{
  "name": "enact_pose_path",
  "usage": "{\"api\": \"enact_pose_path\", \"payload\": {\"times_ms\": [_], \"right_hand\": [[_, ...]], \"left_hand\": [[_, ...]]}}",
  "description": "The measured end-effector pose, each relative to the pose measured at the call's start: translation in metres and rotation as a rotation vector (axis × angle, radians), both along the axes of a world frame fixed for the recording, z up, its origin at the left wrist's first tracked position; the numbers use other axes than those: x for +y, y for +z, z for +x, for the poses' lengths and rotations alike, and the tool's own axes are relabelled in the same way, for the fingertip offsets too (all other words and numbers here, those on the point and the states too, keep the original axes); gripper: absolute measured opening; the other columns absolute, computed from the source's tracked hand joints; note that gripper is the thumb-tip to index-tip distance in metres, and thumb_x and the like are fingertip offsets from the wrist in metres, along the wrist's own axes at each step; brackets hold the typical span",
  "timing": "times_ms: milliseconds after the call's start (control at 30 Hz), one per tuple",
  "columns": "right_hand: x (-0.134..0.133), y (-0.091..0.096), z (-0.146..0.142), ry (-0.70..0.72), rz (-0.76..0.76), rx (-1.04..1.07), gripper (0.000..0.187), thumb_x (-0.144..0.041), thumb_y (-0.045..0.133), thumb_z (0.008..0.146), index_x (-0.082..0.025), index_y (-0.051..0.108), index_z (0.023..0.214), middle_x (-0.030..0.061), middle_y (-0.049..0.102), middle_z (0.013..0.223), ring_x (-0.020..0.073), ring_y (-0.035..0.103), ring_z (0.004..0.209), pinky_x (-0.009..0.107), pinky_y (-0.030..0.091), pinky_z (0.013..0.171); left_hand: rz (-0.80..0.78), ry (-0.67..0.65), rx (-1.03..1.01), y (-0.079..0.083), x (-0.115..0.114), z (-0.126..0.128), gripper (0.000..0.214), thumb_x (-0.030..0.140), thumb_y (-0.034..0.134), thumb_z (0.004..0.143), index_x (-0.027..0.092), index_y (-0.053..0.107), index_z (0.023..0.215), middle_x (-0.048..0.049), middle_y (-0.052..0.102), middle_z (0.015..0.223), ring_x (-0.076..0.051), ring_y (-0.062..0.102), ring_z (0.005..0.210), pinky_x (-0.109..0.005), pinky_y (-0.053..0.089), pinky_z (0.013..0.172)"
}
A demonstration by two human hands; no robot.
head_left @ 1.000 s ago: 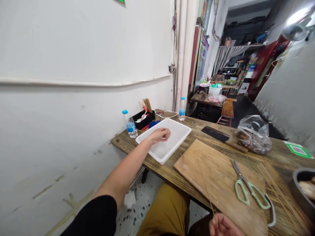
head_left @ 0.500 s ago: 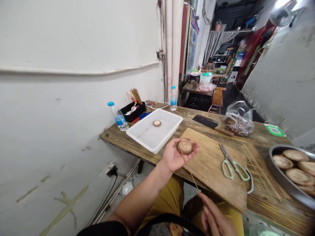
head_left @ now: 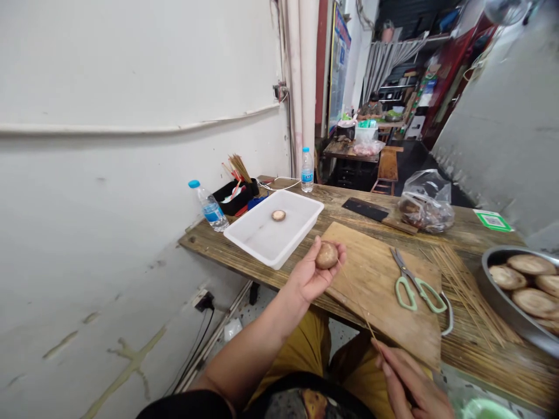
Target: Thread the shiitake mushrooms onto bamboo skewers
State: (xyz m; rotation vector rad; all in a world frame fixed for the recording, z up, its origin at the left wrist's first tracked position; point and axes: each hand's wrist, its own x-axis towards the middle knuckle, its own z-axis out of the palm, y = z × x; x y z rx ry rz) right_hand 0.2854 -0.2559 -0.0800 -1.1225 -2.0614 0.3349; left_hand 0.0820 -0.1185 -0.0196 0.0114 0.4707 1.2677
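My left hand (head_left: 311, 273) is closed around a brown mushroom cap (head_left: 326, 255), held above the near left edge of the wooden cutting board (head_left: 371, 273). A thin bamboo skewer (head_left: 358, 304) runs from beside the mushroom down to my right hand (head_left: 408, 378), which pinches its lower end. Whether the tip is inside the mushroom or only touching it, I cannot tell. Scissors with pale green handles (head_left: 414, 285) lie on the board. Loose skewers (head_left: 474, 297) are spread to its right. One mushroom (head_left: 278, 216) sits in the white plastic tray (head_left: 301, 233).
At the right stands a metal bowl (head_left: 484, 273) of mushrooms. Behind the board are a cleaver (head_left: 365, 209) and a plastic bag (head_left: 428, 203). Two water bottles (head_left: 212, 208) flank the tray, beside a black box (head_left: 231, 198). Another person (head_left: 372, 108) sits far back.
My left hand has turned and curled its fingers more around the mushroom. My right hand has shifted right with the skewer, whose upper end now meets the mushroom's right side.
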Motion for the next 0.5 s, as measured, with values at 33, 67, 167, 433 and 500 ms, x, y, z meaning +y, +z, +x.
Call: {"api": "enact_pose_path", "payload": {"times_ms": [33, 67, 167, 433, 500], "right_hand": [[0.0007, 0.0005, 0.0015, 0.013, 0.036, -0.036, 0.043, -0.017, 0.050, 0.086, -0.018, 0.047, 0.129, 0.0098, 0.067, 0.107, 0.0160, 0.067, 0.093, 0.020, 0.053, 0.079], [0.0012, 0.0009, 0.0023, 0.019, 0.053, -0.071, 0.047, -0.016, 0.048, 0.087, -0.017, 0.042, 0.133, 0.0107, 0.065, 0.114, 0.0166, 0.064, 0.100, 0.021, 0.052, 0.082], [0.0015, 0.0020, 0.0025, 0.058, 0.043, -0.160, 0.056, -0.014, 0.045, 0.088, -0.015, 0.029, 0.141, 0.0111, 0.058, 0.124, 0.0167, 0.059, 0.109, 0.021, 0.050, 0.086], [0.0005, 0.0032, 0.0011, 0.076, -0.065, -0.082, 0.050, -0.020, 0.041, 0.092, -0.021, 0.032, 0.141, 0.0053, 0.071, 0.103, 0.0168, 0.066, 0.094, 0.016, 0.054, 0.075], [0.0000, 0.0018, 0.0015, 0.083, -0.081, -0.072, 0.050, -0.019, 0.041, 0.092, -0.021, 0.031, 0.141, 0.0051, 0.072, 0.098, 0.0164, 0.067, 0.093, 0.015, 0.054, 0.074]], "left_hand": [[-0.005, 0.016, 0.003, -0.0002, 0.0002, 0.0002, 0.018, 0.027, 0.058, 0.081, 0.009, 0.059, 0.085, -0.0111, 0.064, 0.092, -0.019, 0.064, 0.091, -0.031, 0.055, 0.079], [-0.013, 0.029, 0.003, -0.0003, 0.0004, 0.0004, 0.017, 0.025, 0.059, 0.081, 0.009, 0.058, 0.085, -0.0112, 0.065, 0.091, -0.019, 0.064, 0.091, -0.030, 0.055, 0.079], [-0.032, 0.053, -0.004, 0.0002, 0.0012, 0.0006, 0.016, 0.024, 0.058, 0.081, 0.009, 0.058, 0.084, -0.0115, 0.065, 0.090, -0.020, 0.064, 0.090, -0.032, 0.055, 0.079], [-0.043, 0.059, 0.019, 0.0058, -0.0005, 0.0033, 0.015, 0.023, 0.058, 0.081, 0.008, 0.058, 0.085, -0.0112, 0.065, 0.090, -0.019, 0.065, 0.088, -0.031, 0.056, 0.078], [-0.043, 0.060, 0.024, 0.0065, -0.0008, 0.0041, 0.015, 0.023, 0.057, 0.082, 0.008, 0.058, 0.085, -0.0111, 0.065, 0.089, -0.019, 0.065, 0.087, -0.030, 0.056, 0.077]]}}
